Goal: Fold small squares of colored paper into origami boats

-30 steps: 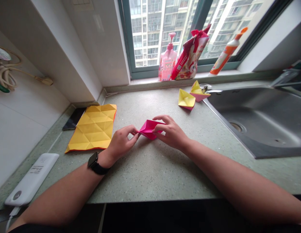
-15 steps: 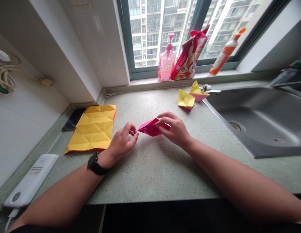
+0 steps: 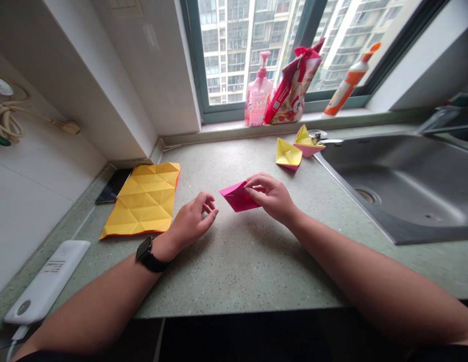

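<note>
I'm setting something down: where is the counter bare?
Bare: counter between yellow sheet and paper boats, beyond the right hand and pink paper; also its front, between the forearms. Crowded: left end, with yellow sheet, dark slab, power bank.

Head-worn view, facing forward and down, close above counter (image 3: 234, 271)

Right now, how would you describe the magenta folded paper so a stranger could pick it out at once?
From the steel sink at right, go left across the speckled countertop to the right hand. It pinches the magenta folded paper. Unlike the two yellow-and-pink folded papers near the sink and the creased yellow paper at left, it shows no yellow.
</note>
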`<state>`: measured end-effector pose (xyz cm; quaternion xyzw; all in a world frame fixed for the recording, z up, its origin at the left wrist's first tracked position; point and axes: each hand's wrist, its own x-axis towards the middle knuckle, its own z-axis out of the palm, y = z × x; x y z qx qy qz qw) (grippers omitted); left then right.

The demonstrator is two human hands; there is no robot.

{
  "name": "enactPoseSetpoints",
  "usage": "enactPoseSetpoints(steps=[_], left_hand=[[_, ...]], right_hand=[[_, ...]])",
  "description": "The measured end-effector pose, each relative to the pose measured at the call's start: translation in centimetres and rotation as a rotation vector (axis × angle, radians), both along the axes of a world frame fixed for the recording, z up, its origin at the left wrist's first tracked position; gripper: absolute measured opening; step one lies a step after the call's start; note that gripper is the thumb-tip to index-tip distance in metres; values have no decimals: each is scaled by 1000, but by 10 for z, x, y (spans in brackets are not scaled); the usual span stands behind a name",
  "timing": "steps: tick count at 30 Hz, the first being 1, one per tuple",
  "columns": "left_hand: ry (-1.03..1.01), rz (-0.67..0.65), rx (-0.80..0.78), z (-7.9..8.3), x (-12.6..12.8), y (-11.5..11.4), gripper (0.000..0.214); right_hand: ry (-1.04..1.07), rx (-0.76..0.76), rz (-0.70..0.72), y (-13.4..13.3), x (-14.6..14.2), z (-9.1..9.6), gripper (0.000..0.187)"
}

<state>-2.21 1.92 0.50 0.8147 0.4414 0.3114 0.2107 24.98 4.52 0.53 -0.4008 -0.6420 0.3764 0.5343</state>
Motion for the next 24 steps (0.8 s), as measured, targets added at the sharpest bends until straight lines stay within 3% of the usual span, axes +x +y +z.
enactPoseSetpoints(steps=[5, 11, 15, 18, 21, 24], left_hand=[[4, -22, -11, -2, 1, 0, 18], [19, -76, 29, 5, -1, -3, 8], [-33, -206, 63, 11, -6, -6, 35], [-14, -163, 88, 7, -3, -4, 46], [92, -121, 131, -4, 5, -1, 41], [197, -144, 264, -15, 14, 1, 23]], right_hand=[[326, -346, 48, 7, 1, -4, 42], [323, -435, 83, 14, 1, -8, 45], [324, -415, 85, 18, 3, -11, 48], [321, -336, 38, 19, 3, -12, 48], [382, -268, 14, 24, 4, -11, 49], [600, -230, 8, 35, 21, -3, 45]])
